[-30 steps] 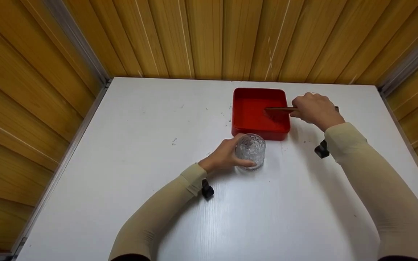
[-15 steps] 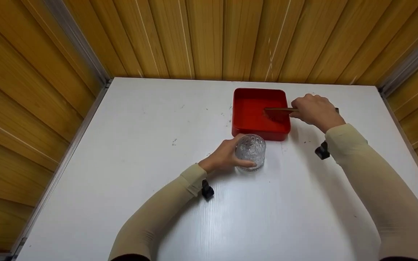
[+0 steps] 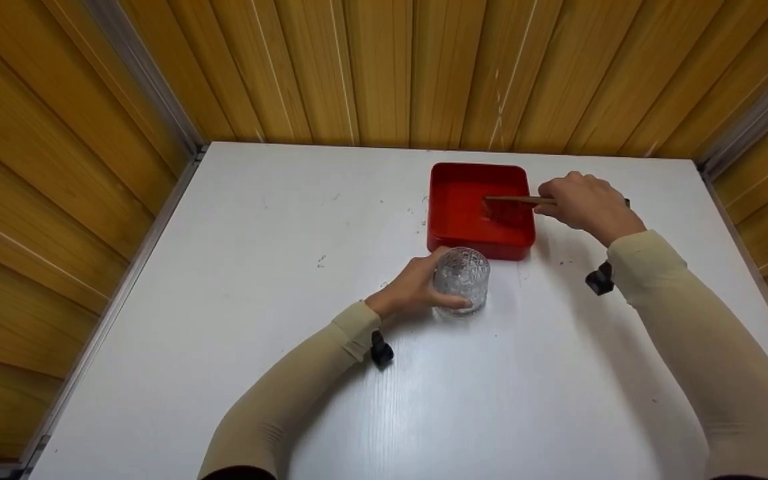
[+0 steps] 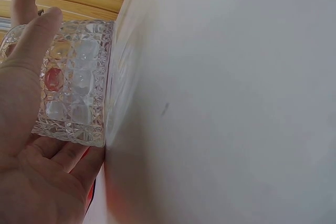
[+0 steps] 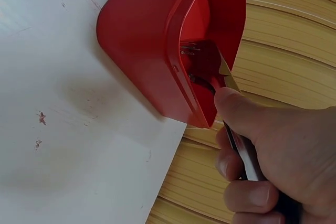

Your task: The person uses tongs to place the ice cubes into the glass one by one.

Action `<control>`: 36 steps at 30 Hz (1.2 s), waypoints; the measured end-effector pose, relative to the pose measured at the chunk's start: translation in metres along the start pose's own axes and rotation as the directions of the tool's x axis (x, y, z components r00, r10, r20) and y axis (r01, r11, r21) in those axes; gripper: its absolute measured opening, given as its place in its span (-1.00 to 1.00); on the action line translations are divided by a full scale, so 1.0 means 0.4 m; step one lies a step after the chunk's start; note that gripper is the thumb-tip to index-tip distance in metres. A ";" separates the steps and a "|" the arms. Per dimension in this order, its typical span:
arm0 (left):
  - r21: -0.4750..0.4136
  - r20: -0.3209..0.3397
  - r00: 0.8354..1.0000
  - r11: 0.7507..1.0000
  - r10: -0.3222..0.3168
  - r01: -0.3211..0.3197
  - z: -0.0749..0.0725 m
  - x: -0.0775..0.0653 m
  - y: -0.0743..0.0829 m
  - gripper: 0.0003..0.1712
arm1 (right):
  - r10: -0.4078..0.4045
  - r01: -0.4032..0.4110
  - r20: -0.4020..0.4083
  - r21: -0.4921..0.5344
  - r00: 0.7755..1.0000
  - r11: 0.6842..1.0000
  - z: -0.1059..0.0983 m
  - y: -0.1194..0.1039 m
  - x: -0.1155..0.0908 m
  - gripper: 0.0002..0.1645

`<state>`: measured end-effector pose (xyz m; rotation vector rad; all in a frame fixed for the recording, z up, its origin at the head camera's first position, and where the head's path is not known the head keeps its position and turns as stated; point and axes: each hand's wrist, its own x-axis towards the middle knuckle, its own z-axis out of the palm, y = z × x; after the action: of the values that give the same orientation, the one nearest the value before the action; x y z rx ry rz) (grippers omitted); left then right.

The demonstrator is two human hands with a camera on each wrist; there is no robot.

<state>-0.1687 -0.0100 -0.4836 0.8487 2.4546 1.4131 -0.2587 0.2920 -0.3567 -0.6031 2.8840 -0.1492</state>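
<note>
A clear cut-glass tumbler (image 3: 462,277) stands upright on the white table, just in front of a red square box (image 3: 479,249). My left hand (image 3: 414,287) grips the tumbler from its left side; the left wrist view shows the thumb (image 4: 32,43) across the faceted wall and the fingers around the other side. At the box's right wall, my right hand (image 3: 587,203) holds a fork (image 5: 210,59) by its dark-and-metal handle. Its tined end reaches inside the box, over the right rim. A dark curved piece (image 5: 202,82) shows beside the fork within the box.
Yellow wood-grain panels (image 3: 384,73) rise behind the table (image 3: 257,227) and at both sides. Small dark marks (image 3: 321,260) dot the tabletop. Black camera mounts (image 3: 381,350) hang below both sleeve cuffs.
My right hand has shifted slightly to the right, while the fork stays over the box. My left hand and the tumbler have hardly moved.
</note>
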 end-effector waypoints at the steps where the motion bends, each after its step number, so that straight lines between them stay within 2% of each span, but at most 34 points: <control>1: 0.006 0.000 1.000 1.000 0.004 -0.004 -0.001 -0.001 0.000 0.01 | -0.005 0.005 0.001 0.000 1.000 1.000 -0.001 0.000 -0.002 -0.87; 7: 0.027 -0.005 1.000 0.999 0.018 -0.017 -0.003 -0.003 0.002 -0.02 | -0.021 0.021 -0.002 0.005 1.000 1.000 -0.010 0.000 -0.015 -0.86; 28: -0.008 0.013 1.000 1.000 0.025 -0.025 0.001 0.000 -0.004 0.00 | -0.051 0.056 -0.067 0.073 0.996 0.996 -0.029 -0.026 -0.090 -0.85; 36: 0.009 0.008 1.000 1.000 0.016 -0.016 0.000 0.002 -0.006 0.01 | -0.111 0.119 -0.128 0.055 0.986 0.991 -0.031 -0.043 -0.127 -0.87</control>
<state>-0.1704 -0.0103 -0.4857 0.8761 2.4561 1.4024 -0.2090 0.2974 -0.3340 -0.7757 2.9504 -0.3036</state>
